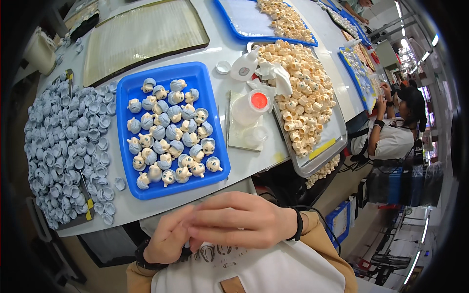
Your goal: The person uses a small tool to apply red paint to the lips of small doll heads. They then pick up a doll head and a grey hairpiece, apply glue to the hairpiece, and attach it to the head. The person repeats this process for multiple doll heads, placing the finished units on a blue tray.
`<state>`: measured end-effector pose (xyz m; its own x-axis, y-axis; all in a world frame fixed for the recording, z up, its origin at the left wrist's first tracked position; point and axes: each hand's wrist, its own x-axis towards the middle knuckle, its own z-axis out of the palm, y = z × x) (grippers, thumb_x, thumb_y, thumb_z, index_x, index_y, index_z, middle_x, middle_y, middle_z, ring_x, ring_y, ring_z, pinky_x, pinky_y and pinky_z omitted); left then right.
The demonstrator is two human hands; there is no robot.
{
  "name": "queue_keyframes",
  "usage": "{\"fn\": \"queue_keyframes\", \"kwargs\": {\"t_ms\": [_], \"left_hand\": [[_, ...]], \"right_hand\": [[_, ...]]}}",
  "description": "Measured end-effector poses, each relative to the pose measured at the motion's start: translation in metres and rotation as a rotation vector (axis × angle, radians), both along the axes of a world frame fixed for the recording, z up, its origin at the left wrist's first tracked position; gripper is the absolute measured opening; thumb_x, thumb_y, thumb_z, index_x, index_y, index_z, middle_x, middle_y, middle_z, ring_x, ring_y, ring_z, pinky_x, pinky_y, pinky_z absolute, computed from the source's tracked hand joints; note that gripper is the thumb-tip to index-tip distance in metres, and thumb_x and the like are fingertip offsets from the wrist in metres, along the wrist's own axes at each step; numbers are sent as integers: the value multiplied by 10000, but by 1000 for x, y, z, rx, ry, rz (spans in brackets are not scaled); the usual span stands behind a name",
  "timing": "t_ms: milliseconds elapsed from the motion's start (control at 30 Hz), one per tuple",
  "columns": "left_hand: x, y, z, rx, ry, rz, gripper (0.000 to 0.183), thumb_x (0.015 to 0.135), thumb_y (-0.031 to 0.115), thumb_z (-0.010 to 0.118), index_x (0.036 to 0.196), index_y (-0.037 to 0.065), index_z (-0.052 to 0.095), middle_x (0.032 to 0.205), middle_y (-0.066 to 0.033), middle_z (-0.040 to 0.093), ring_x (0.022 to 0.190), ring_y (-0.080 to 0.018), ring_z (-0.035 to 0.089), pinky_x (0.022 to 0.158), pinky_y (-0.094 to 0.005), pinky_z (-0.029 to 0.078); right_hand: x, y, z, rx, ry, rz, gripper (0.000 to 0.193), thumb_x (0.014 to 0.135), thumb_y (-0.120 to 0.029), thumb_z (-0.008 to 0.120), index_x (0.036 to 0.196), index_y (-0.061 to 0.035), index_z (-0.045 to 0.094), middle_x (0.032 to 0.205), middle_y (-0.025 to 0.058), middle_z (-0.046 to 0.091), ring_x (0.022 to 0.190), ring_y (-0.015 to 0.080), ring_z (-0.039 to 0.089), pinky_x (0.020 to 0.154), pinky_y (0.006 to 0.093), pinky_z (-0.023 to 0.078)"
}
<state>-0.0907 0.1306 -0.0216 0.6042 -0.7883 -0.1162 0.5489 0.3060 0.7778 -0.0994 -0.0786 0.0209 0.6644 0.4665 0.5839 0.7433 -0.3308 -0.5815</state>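
My left hand (171, 235) and my right hand (244, 219) are pressed together in front of my chest, close to the table's near edge. The right fingers lap over the left ones. Whatever is between them, if anything, is hidden. Beyond them on the table, a blue tray (124, 161) holds several small doll heads (174, 116) with pale blue hair and painted eyes. A heap of loose pale blue hair shells (68, 146) spreads to the tray's left. On the right, a grey metal tray (339, 132) is piled with cream-coloured hollow face parts (303, 93).
Between the trays stand a white bottle (244, 67), a translucent pot with a red-orange top (248, 108) and a small clear cup (256, 136). A large shallow pale tray (146, 41) lies at the back. Another person (398, 124) sits at the far right.
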Motion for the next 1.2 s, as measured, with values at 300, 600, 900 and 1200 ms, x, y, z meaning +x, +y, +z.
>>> {"fn": "queue_keyframes", "kwargs": {"t_ms": [300, 600, 900, 1200], "left_hand": [[9, -15, 30, 170, 111, 76, 406, 962, 286, 468, 1198, -45, 482, 768, -60, 555, 581, -56, 458, 548, -192, 372], [10, -5, 12, 107, -65, 86, 425, 880, 325, 633, 1117, -22, 565, 876, -58, 611, 605, -41, 501, 563, -186, 403], [11, -10, 26, 186, 64, 100, 363, 864, 147, 613, 1174, -30, 547, 970, -94, 647, 600, -33, 509, 561, -179, 412], [11, -13, 19, 178, -13, 236, 397, 858, 155, 620, 1192, -35, 519, 1043, -118, 631, 583, -38, 510, 533, -178, 417]], "right_hand": [[-3, -48, 18, -14, 162, -734, 353, 656, 90, 691, 990, -9, 633, 894, 111, 662, 804, 231, 632, 703, 313, 498], [22, -63, 1, -299, 247, -890, 193, 732, -5, 689, 914, -7, 624, 847, 107, 599, 748, 271, 604, 655, 342, 482], [25, -70, -11, -359, 165, -828, 188, 710, -36, 710, 873, -15, 619, 837, 110, 597, 781, 286, 573, 680, 367, 460], [15, -74, -11, -320, 176, -879, 218, 686, -8, 720, 878, -8, 618, 826, 108, 610, 772, 283, 571, 678, 364, 457]]}}
